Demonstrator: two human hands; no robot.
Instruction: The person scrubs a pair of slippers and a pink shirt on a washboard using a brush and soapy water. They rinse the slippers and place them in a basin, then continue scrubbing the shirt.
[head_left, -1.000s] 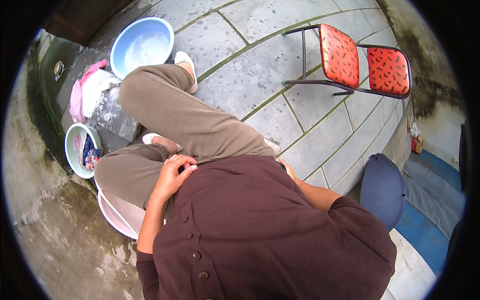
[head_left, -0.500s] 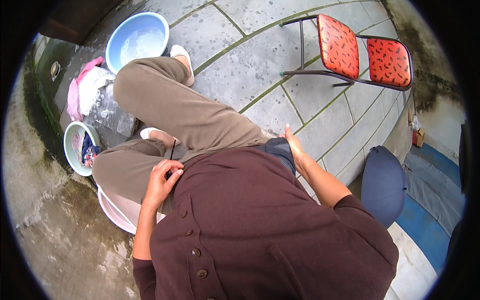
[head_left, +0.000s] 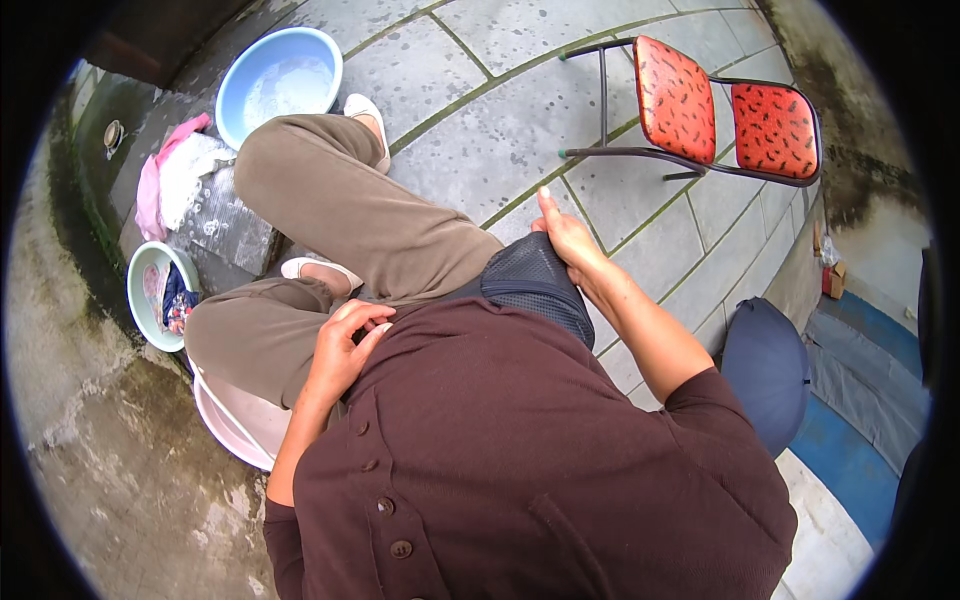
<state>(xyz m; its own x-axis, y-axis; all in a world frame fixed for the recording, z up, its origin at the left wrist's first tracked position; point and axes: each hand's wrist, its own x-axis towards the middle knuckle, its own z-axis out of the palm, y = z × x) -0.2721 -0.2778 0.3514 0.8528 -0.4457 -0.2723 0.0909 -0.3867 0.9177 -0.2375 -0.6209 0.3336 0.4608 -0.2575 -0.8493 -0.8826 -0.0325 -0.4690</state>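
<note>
Paving (head_left: 450, 110), red chair (head_left: 676, 100) on it, umbrella (head_left: 766, 375) at right, blue basin (head_left: 282, 88) upper left, pouch (head_left: 535, 285) at right hip partly under shirt (head_left: 540, 440) — more uncovered than earlier, right hand (head_left: 572, 245) against it, left hand (head_left: 340, 350) loosely curled — grips unclear.

On the grey paved floor (head_left: 480, 120), a chair (head_left: 678, 105) with a red, dark-flecked seat and back stands toward the far right corner; a dark blue umbrella (head_left: 765, 375) is near the right edge. Toward the left edge are a blue basin (head_left: 238, 80) of water, a pink cloth (head_left: 150, 203), a soapy grey slab (head_left: 225, 225) and a pale green basin (head_left: 139, 315) holding patterned cloth (head_left: 180, 302).
</note>
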